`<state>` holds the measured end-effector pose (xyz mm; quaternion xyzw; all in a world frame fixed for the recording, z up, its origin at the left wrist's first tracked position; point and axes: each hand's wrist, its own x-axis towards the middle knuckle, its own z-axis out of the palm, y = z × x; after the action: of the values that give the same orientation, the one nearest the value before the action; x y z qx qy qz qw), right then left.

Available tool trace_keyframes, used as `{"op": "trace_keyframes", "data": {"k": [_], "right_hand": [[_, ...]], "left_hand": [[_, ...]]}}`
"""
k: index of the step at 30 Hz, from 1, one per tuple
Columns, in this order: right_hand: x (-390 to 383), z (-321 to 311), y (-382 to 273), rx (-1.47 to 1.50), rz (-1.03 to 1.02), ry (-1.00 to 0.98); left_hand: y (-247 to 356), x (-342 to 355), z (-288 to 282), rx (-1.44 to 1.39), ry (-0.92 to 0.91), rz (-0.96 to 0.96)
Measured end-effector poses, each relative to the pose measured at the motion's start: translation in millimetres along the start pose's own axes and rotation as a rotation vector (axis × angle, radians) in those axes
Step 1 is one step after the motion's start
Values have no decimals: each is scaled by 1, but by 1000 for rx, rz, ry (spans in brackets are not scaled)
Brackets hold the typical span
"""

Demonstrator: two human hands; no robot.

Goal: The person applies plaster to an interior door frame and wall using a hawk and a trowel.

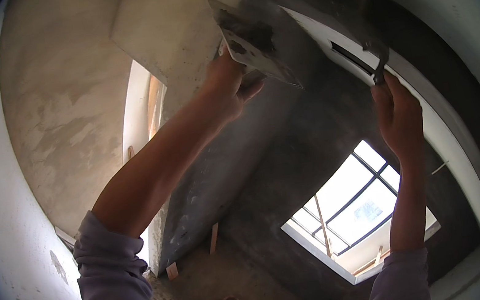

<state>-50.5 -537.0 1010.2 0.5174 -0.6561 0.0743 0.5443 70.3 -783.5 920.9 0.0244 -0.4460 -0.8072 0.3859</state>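
Observation:
My left hand (230,83) is closed on a metal plasterer's board (265,71), tilted, with dark wet mortar on it, at the upper centre. To its right my right hand (395,108) is closed round the handle of a trowel (378,67), whose dark neck rises toward the grey plastered beam above. The blade blends into the dark surface, so I cannot tell whether it touches it. Both forearms reach up from rolled grey sleeves.
Plastered walls (55,115) and concrete ceiling surfaces surround me, with a pale narrow opening (133,107) at left. A bright window (354,207) with dark bars sits at lower right. Small wood pieces (213,238) show near the lower centre, and a pale curved edge (457,148) runs down the right.

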Motion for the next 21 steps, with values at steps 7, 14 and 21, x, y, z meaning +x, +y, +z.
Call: {"op": "trace_keyframes", "data": {"k": [7,14,21], "right_hand": [[-6,-2,32,-62,158,-87],[-29,1,13,11,121,-53],[30,20,28,-69,115,-13]], "left_hand": [[-10,-28,10,-102,-50,-46],[-24,-26,0,-100,38,-74],[-38,-26,6,-82,134,-130]]}}
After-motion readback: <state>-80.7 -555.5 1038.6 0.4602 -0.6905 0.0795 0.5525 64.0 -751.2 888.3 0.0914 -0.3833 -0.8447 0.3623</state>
